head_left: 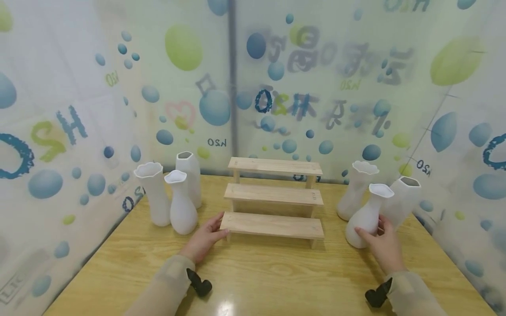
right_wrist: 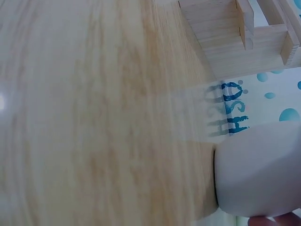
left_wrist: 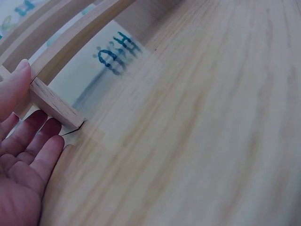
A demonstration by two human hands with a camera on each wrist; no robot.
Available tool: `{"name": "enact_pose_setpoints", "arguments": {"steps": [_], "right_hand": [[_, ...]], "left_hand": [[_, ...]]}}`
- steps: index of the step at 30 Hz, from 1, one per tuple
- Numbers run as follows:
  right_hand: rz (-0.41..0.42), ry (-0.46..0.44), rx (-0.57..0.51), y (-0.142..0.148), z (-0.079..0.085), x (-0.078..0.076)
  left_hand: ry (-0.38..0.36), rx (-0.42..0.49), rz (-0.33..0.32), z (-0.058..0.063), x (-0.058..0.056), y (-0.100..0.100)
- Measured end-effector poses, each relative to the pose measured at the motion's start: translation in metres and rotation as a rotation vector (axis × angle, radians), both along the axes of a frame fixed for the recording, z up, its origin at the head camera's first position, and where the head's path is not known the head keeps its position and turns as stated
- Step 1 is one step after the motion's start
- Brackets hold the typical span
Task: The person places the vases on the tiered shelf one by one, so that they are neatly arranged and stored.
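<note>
My right hand [head_left: 383,245] grips the rounded lower body of a white narrow-necked vase [head_left: 365,219], thumb on its near side and fingers around the far side. In the right wrist view, the white vase [right_wrist: 258,169] has its base at the tabletop, with fingertips [right_wrist: 277,220] along its lower edge. My left hand [head_left: 203,241] holds the left end of the lowest step of a three-tier wooden stand [head_left: 272,224]. In the left wrist view, the thumb [left_wrist: 19,82] lies against the board's end, and the other fingers curve loosely beside the stand's leg [left_wrist: 56,106].
Behind the gripped vase stand a scalloped-rim white vase [head_left: 356,188] and a faceted one [head_left: 405,197]. Three more vases group at the left: scalloped [head_left: 154,193], narrow-necked [head_left: 182,210] and faceted [head_left: 191,175]. Printed curtains [head_left: 276,87] enclose the wooden table [head_left: 276,281] on three sides.
</note>
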State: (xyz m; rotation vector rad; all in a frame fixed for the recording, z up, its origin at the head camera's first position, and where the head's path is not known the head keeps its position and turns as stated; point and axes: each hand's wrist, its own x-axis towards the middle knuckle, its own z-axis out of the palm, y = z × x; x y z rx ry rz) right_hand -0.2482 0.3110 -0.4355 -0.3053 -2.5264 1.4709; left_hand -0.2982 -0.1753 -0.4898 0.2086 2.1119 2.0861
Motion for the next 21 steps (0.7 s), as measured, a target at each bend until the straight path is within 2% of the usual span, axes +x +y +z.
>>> {"name": "enact_pose_setpoints", "arguments": {"steps": [12,21], "right_hand": [[0.025,0.050,0.047,-0.004,0.012,0.006],[0.086,0.067,0.036,-0.019,0.028,0.011]], "left_hand": [[0.002,-0.005,0.008,-0.001,0.001,0.000],[0.009,-0.003,-0.010,0.000,0.000,0.000]]}}
